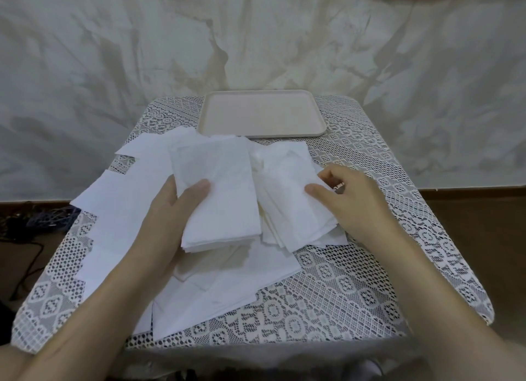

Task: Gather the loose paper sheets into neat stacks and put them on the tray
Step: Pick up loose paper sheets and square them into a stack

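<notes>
My left hand [173, 209] grips a thick stack of white paper sheets [219, 192], thumb on top, lifted slightly above the table. My right hand [350, 198] pinches a second, looser bunch of sheets [287, 198] just to the right, thumb on top and fingers curled at its edge. More loose white sheets [136, 209] lie scattered under and to the left of both bundles. A beige tray [262, 115] stands bare at the far edge of the table, just beyond the papers.
The small table [355, 281] wears a white lace cloth and drops off on every side. A crumpled pale sheet hangs as a backdrop. Dark cables and a blue basket [54, 218] lie on the floor at the left.
</notes>
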Motion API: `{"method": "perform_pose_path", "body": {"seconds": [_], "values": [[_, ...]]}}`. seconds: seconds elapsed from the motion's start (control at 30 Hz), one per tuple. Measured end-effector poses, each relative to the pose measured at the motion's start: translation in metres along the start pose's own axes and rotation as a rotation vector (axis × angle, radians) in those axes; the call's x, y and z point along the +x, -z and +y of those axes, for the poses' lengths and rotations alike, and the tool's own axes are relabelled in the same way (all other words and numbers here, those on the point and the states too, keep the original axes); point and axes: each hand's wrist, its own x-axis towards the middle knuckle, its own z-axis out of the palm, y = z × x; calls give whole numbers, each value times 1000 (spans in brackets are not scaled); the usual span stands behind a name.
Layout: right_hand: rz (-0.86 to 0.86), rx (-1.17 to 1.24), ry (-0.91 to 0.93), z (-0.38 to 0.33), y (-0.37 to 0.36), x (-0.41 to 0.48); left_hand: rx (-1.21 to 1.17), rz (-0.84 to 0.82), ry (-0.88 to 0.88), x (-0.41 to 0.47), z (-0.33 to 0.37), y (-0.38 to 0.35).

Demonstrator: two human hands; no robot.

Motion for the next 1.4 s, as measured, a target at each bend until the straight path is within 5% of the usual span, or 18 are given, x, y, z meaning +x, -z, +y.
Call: {"method": "perform_pose_path", "body": {"seconds": [0.3,0.67,1.0,1.4], "values": [[65,-6,-3,5,7,1,15,-30,11,2,-4,-1],[29,450,-16,-15,10,4,19,-32,-12,0,-5,1],[-49,-112,-13,-11,-4,-2,39,-40,-15,2,-7,2],[-11,-39,-34,-7,7,-3,43,-41,-37,4,-10,4]]}}
